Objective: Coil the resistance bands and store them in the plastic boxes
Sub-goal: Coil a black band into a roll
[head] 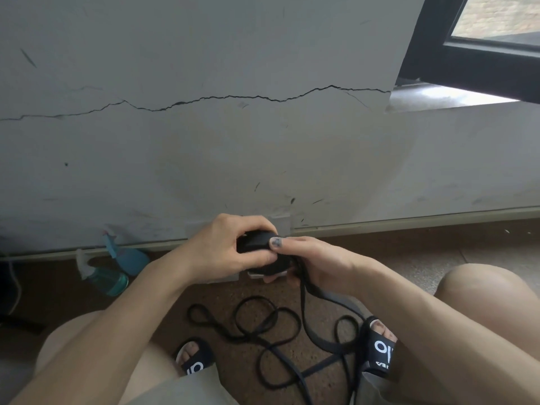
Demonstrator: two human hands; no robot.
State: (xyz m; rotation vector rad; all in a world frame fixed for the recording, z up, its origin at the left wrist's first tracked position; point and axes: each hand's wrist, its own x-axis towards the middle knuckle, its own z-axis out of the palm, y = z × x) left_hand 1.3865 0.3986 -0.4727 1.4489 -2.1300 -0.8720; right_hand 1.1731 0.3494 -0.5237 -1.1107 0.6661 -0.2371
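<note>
Bare knees and forearms framed the bottom of the view, with a black slide sandal (195,358) left of the loose band (271,331) and another sandal (380,350) right of it. That loose black resistance band lay in tangled loops on the speckled brown floor (380,258), its loops spreading mostly left to right. Above it, the left hand (230,247) had its fingers curled over a partly wound coil (260,249) of black band, thumb underneath. The right hand (318,258) pinched the same coil, its thumb pressed on top. From the coil a flat tail ran down and slightly right toward the floor loops. Left of the coil, two blue spray bottles (117,267) lay by the skirting. Behind stood a scuffed white wall (204,156) with a long crack, and a dark-framed window (482,54) far right.
</note>
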